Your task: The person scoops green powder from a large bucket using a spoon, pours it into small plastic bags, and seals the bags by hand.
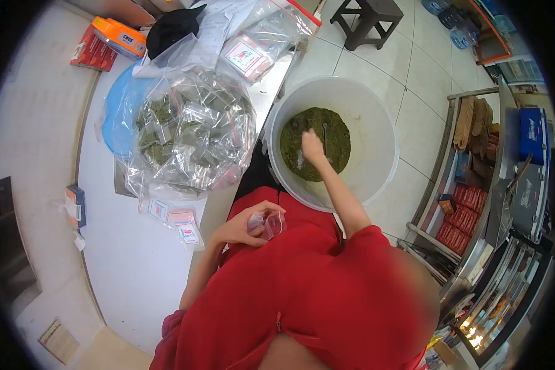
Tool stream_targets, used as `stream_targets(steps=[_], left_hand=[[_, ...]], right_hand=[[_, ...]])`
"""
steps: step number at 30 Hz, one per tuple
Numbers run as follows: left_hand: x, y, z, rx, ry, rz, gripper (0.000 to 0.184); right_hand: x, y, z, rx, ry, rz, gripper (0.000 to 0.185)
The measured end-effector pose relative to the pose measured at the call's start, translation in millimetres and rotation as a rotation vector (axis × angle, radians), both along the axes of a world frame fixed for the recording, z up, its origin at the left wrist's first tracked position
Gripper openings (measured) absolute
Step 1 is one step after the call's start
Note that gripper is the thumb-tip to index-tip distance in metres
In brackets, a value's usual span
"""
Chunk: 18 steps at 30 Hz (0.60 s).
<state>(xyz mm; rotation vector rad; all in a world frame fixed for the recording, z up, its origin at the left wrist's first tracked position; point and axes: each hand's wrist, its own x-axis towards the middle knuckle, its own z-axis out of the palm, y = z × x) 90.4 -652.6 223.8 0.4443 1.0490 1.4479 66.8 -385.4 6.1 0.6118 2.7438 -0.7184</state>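
My left hand [243,229] is closed around a small clear plastic bag [275,226], held above my lap. My right hand [312,147] reaches down into a large translucent white tub [376,148], its fingers closed at the surface of dark green, finely crumbled herb [336,163]. What those fingers hold, if anything, is too small to make out. A thin, spoon-like metal tool [325,132] lies on the herb just beside this hand. On the table to the left sits a big clear bag [191,135] full of small plastic packets of green herb.
The white table [135,259] carries packs of printed baggies [188,232], a blue basin [118,111], a black cap [172,31] and an orange box [118,38]. A dark stool [370,18] stands on the tiled floor. Shelves with red boxes [462,216] line the right.
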Motion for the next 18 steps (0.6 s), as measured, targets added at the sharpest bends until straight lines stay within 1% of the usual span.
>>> stream_targets(steps=[1,3,4,5,6,7,8,9,10,11,12,13,14,16,18], left_hand=[[-1.1,-0.3,4.1,-0.024,-0.001,0.008,0.064],[-2.9,-1.6,11.1,-0.073,-0.014,0.024,0.065],[-4.4,-1.9,10.0,-0.094,-0.022,0.03,0.066],[-5.8,-2.3,8.7,-0.115,-0.03,0.037,0.067],[-4.8,-2.9,0.3,-0.089,0.016,0.088,0.069],[-2.8,-3.0,-4.5,-0.062,0.059,0.137,0.071],[-4.5,-1.9,-1.4,-0.061,0.051,0.128,0.071],[-10.4,-0.1,4.9,-0.118,0.064,0.186,0.072],[-15.2,2.7,5.2,-0.144,0.07,0.208,0.073],[-20.0,5.5,5.5,-0.169,0.075,0.231,0.074],[-24.2,9.0,3.4,-0.122,0.138,0.288,0.075],[-27.4,12.0,1.9,-0.075,0.201,0.347,0.076],[-29.9,14.3,4.4,-0.076,0.166,0.349,0.077],[-33.3,16.7,4.0,-0.073,0.191,0.325,0.076],[-31.7,19.6,3.9,-0.07,0.219,0.302,0.075]], right_hand=[[3.6,-5.1,-19.2,0.021,-0.086,0.106,0.012],[17.8,-12.8,-52.0,-0.052,-0.086,0.319,0.012],[21.1,-12.4,-42.9,-0.058,-0.081,0.312,0.012],[26.0,-7.0,-33.2,-0.111,-0.093,0.36,0.015],[31.0,1.6,-19.3,-0.164,-0.109,0.409,0.018],[36.6,14.5,-3.4,-0.166,-0.115,0.401,0.018],[43.0,30.9,14.0,-0.365,-0.147,0.319,0.02],[50.2,45.1,29.9,-0.561,-0.175,0.231,0.022],[57.4,56.5,45.4,-0.558,-0.179,0.218,0.022],[63.5,67.3,59.5,-0.673,-0.319,0.115,0.023],[70.1,76.9,65.7,-0.786,-0.458,0.01,0.025],[77.2,85.8,62.6,-0.783,-0.456,0.003,0.025],[83.0,93.1,56.8,-0.746,-0.408,0.025,0.024],[82.4,90.8,67.6,-0.712,-0.36,0.044,0.023],[71.0,76.6,76.6,-0.316,-0.246,0.081,0.021]])
